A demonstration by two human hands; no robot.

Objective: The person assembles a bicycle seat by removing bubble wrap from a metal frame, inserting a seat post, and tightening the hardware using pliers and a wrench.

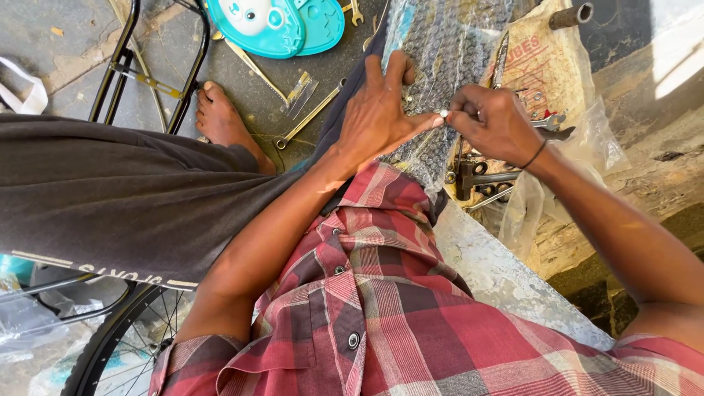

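Hands [440, 117] pinch a small white part [443, 114] over bubble wrap [447, 44], wrenches [308, 117] and hammer [473, 177] nearby.

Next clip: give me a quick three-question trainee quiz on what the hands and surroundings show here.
1. True or false: the left hand and right hand meet at a small pale part pinched between their fingertips.
2. What lies under the hands? A) bubble wrap B) a wooden board C) a towel
3. Which item is on the ground near the bare foot: a wrench or a paint can?

Key: 1 true; 2 A; 3 the wrench.
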